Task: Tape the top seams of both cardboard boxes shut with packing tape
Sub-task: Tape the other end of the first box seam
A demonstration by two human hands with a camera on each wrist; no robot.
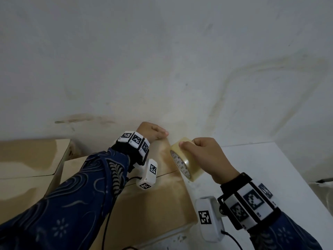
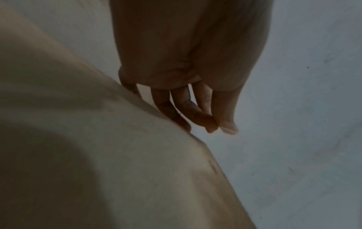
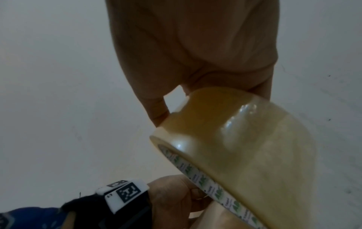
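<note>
Two brown cardboard boxes stand side by side on a white table. The nearer box (image 1: 162,199) has a seam (image 1: 166,173) across its top. The other box (image 1: 27,165) is at the far left. My left hand (image 1: 153,131) sits at the nearer box's far right corner. Its fingers (image 2: 195,111) reach straight down over the far edge of that box (image 2: 117,155). My right hand (image 1: 207,156) grips a roll of clear packing tape (image 1: 185,161) just right of that corner. The tape roll (image 3: 245,147) is close above the left hand (image 3: 172,195). Whether a strip is pulled out I cannot tell.
A stained white wall (image 1: 162,51) rises directly behind the boxes. The white table (image 1: 252,168) stretches out to the right of the nearer box. A dark thing (image 1: 321,181) shows at the right edge.
</note>
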